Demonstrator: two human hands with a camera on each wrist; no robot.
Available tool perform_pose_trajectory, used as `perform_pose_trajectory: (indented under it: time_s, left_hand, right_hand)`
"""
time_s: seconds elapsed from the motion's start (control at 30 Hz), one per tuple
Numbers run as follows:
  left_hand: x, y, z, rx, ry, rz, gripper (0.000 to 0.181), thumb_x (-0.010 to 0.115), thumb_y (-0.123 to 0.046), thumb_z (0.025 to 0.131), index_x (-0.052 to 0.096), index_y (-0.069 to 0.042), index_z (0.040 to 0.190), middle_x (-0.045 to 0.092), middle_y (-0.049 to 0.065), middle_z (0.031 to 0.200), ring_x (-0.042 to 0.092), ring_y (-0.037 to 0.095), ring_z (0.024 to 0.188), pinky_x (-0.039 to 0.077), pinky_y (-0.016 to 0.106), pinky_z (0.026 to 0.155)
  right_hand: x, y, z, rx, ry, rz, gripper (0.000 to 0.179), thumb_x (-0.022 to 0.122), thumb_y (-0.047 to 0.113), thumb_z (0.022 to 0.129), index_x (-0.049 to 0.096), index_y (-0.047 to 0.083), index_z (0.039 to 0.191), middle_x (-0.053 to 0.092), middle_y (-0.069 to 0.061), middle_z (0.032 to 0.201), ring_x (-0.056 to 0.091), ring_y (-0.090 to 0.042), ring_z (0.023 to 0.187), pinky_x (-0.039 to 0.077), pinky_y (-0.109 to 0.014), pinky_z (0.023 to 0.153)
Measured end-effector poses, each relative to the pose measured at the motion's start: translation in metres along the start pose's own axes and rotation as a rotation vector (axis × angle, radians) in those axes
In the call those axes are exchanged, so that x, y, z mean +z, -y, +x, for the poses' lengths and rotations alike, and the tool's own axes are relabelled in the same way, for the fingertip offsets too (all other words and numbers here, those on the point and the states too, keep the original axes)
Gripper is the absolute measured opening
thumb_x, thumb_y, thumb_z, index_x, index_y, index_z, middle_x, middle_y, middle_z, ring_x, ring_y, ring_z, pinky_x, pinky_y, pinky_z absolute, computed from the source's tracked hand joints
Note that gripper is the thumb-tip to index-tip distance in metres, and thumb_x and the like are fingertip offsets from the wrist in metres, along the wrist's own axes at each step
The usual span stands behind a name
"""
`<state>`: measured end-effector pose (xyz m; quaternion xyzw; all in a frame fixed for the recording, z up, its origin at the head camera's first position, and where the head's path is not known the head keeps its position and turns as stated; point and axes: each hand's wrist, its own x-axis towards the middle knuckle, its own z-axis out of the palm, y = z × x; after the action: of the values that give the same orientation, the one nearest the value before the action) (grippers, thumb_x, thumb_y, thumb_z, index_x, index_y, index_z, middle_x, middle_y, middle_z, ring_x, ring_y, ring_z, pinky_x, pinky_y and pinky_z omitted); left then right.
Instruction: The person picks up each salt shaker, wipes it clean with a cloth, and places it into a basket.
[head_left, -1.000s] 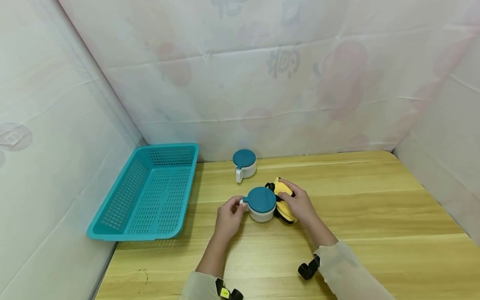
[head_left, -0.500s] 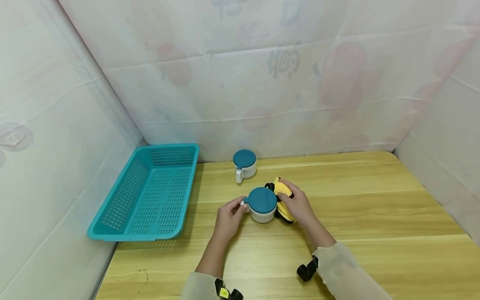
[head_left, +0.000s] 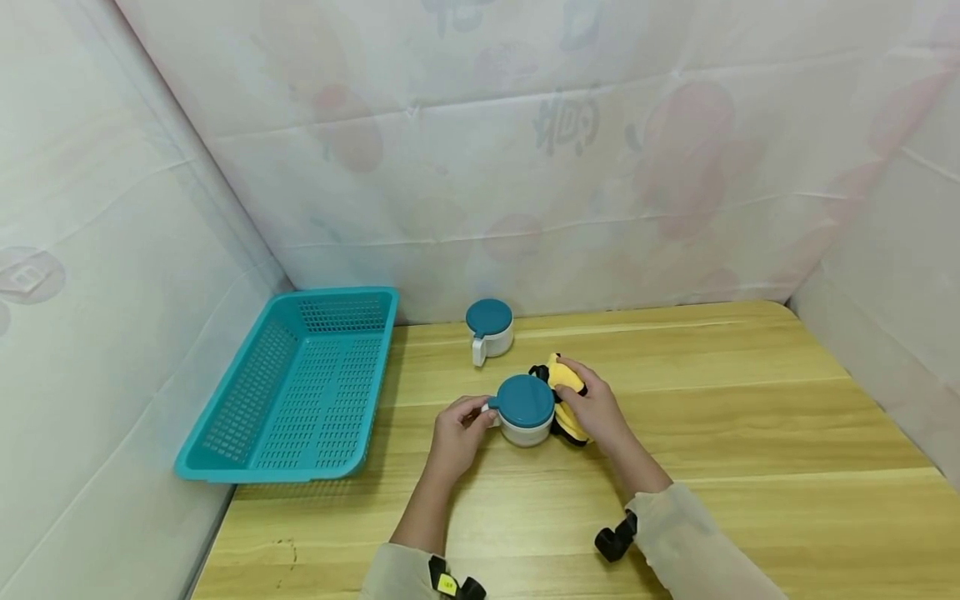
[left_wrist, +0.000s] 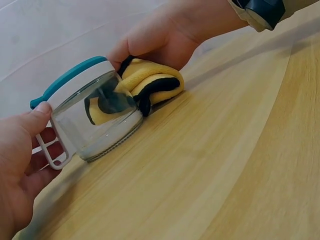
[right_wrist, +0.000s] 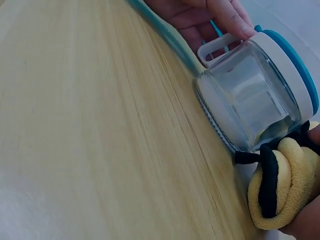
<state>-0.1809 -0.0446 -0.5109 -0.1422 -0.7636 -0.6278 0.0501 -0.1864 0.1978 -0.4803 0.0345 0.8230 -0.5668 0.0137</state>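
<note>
At the far left of the worktop [head_left: 750,392] stands a turquoise basket [head_left: 315,408], well apart from the person's left hand [head_left: 456,437]. This left grip pinches the white handle [head_left: 491,414] of the near jar, with the thumb on top. Behind the hand, toward the wall, the second jar [head_left: 489,317] stands upright, its handle turned to the person; it is near, but touches nothing here. The near jar [head_left: 525,402] stands upright on the worktop between both hands, squat, with a blue lid; its handle points left, directly into the left grip. On its right side the yellow and black cloth [head_left: 567,379] touches the glass, bunched, lying longer from back to front. The right hand [head_left: 596,408] pinches this cloth, so the cloth separates the right grip from the jar.
</note>
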Motion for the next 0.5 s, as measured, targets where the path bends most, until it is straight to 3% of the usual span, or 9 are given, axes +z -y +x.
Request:
perform_pose_trajectory:
  time_s: [0.07,0.3,0.5]
  left_hand:
    - [0.001,-0.004,0.000,-0.007,-0.006,-0.012,0.022,0.071,-0.010,0.090,0.073,-0.004,0.110,0.072,0.009,0.107,0.066,0.016,0.100,0.056,0.022,0.084]
    - [-0.003,-0.037,-0.005,-0.026,-0.004,0.020,0.020,0.070,-0.003,0.089,0.072,0.003,0.109,0.071,0.015,0.104,0.066,0.017,0.097,0.056,0.021,0.082]
    - [0.003,-0.016,-0.002,-0.054,-0.056,0.034,0.022,0.071,-0.006,0.089,0.072,-0.001,0.109,0.072,0.013,0.105,0.066,0.022,0.100,0.057,0.024,0.082]
  right_hand:
    - [-0.001,-0.001,0.000,-0.005,0.009,-0.010,0.049,0.056,0.023,0.101,0.043,0.028,0.148,0.036,-0.008,0.155,0.043,-0.010,0.053,0.047,-0.025,0.053]
    - [-0.004,0.000,-0.001,-0.014,0.019,-0.019,0.048,0.055,0.021,0.101,0.044,0.026,0.147,0.045,-0.012,0.145,0.047,-0.013,0.058,0.049,-0.026,0.056]
    - [-0.005,0.001,-0.005,-0.028,0.030,0.000,0.049,0.056,0.019,0.101,0.044,0.020,0.148,0.047,-0.017,0.143,0.055,-0.021,0.076,0.051,-0.027,0.063]
